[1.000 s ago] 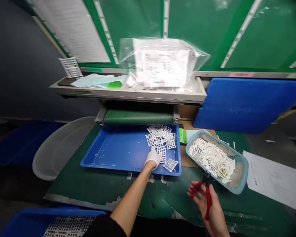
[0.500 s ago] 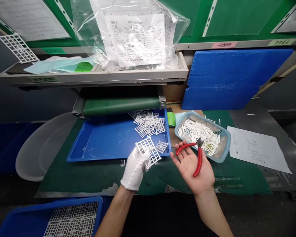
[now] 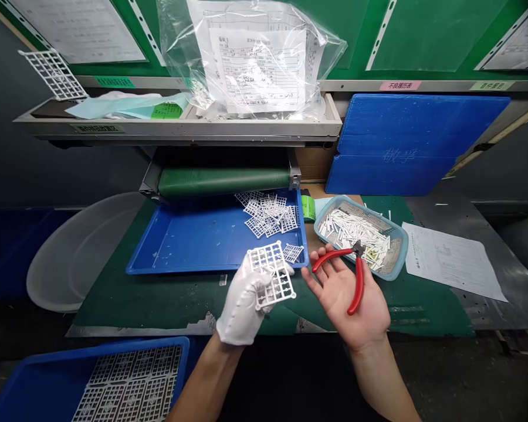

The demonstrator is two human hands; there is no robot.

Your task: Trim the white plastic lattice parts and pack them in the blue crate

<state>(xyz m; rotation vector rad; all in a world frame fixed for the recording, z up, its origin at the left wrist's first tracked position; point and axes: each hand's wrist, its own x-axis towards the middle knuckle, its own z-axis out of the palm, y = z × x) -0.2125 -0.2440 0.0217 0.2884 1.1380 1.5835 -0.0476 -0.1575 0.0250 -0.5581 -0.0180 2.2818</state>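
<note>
My left hand (image 3: 244,302), in a white glove, pinches a white plastic grid (image 3: 275,287) and holds it tilted above the front edge of the bench. Palm up to its right is my bare right hand (image 3: 349,299), fingers loosely curled. Red-handled side cutters (image 3: 359,284) rest across that palm and fingers with their handles spread, jaws pointing away from me. Behind the left hand is a blue tray (image 3: 193,246); more white grids (image 3: 268,214) lie piled at its right end, with a single grid (image 3: 293,253) nearer its front corner.
Beyond my right hand stands a light-blue basket (image 3: 398,258) of white plastic sticks (image 3: 356,231). Paper (image 3: 453,258) lies at right. A green conveyor roller (image 3: 224,181) overhangs the tray, below a shelf (image 3: 193,132). Lower left, a blue bin (image 3: 39,381) holds grids in rows.
The grid in my left hand has turned to face me more squarely and come slightly nearer. My right hand keeps the side cutters in its palm. The whole view has shifted a little.
</note>
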